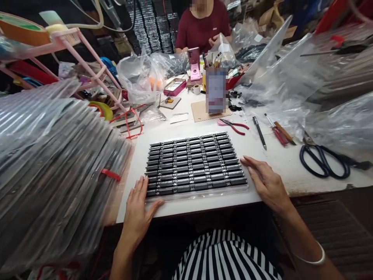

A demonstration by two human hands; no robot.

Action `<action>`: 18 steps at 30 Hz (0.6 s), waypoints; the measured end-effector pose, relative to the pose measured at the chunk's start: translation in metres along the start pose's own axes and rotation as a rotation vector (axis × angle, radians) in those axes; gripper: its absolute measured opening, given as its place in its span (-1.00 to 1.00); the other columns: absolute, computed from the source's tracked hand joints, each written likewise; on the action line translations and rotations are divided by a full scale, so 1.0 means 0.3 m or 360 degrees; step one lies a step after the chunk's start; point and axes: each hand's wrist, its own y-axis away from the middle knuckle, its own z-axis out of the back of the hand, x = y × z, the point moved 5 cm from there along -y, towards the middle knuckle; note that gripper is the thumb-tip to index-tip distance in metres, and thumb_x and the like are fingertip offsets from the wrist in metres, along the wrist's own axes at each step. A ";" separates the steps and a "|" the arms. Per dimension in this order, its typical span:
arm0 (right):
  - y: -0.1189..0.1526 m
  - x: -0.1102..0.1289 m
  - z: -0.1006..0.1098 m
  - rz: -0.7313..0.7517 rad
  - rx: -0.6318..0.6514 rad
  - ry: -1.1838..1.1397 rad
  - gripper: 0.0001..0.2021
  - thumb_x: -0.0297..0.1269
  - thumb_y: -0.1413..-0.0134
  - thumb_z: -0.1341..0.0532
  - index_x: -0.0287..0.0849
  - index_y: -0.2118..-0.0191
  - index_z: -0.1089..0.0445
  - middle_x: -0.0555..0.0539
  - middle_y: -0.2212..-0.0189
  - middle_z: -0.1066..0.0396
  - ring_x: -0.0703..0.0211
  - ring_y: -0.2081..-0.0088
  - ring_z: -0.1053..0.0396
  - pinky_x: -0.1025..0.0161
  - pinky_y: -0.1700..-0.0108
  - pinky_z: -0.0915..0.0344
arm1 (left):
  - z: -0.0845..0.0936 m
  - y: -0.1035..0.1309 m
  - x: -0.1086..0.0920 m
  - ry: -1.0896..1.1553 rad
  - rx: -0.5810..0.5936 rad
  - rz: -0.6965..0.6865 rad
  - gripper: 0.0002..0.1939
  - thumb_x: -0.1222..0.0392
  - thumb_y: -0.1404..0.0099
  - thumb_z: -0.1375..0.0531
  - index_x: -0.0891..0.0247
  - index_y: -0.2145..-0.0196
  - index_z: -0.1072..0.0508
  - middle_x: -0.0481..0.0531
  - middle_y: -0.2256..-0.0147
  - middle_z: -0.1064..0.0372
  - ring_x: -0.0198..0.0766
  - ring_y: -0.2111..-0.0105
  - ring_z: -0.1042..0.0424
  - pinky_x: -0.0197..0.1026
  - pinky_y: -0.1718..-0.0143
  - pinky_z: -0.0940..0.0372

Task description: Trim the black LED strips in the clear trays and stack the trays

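Note:
A clear plastic tray (201,194) filled with rows of small black parts (192,163) lies flat on the white table top near its front edge. My left hand (141,206) rests at the tray's left front corner, its fingers stretched along the side and the thumb apart by the front edge. At the right side of the tray is my right hand (266,182), with fingers extended and the fingertips at or very near the tray's edge. Neither hand is wrapped round anything.
Stacked plastic trays (64,171) rise at the left beside a pink rack (84,58). Behind the tray lie red pliers (234,125), a pen (259,132), and scissors (323,157) farther right. A phone (216,91) stands upright. A person (201,27) sits across the table.

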 end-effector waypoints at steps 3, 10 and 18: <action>0.000 -0.002 -0.001 0.0004 -0.0019 -0.0016 -0.66 -0.33 -0.29 -0.03 -0.07 -0.15 -0.24 -0.05 0.04 -0.39 0.12 -0.03 -0.27 0.06 -0.08 -0.22 | -0.009 0.001 0.016 -0.0026 -0.0034 -0.0036 -0.19 -0.20 -0.29 -0.03 0.16 -0.34 0.20 0.31 -0.28 0.03 0.07 -0.29 0.05 0.26 -0.20 0.01; -0.001 0.003 0.008 0.0024 -0.0085 -0.0063 -0.65 -0.40 -0.28 -0.02 -0.10 -0.15 -0.22 -0.07 0.05 -0.38 0.12 0.00 -0.27 0.07 -0.03 -0.23 | -0.016 -0.004 0.036 -0.0090 0.0023 -0.0009 -0.27 -0.14 -0.32 -0.01 0.11 -0.33 0.15 0.27 -0.29 0.04 0.09 -0.28 0.05 0.32 -0.19 0.04; -0.004 -0.001 0.023 0.0033 -0.0107 -0.0192 -0.68 -0.44 -0.27 -0.01 -0.17 -0.10 -0.25 -0.08 0.07 -0.38 0.14 0.01 -0.27 0.11 -0.03 -0.24 | 0.031 -0.031 0.003 -0.0121 0.0082 0.0000 -0.29 -0.07 -0.30 -0.06 0.05 -0.32 0.10 0.23 -0.33 0.20 0.17 -0.29 0.11 0.40 -0.14 0.02</action>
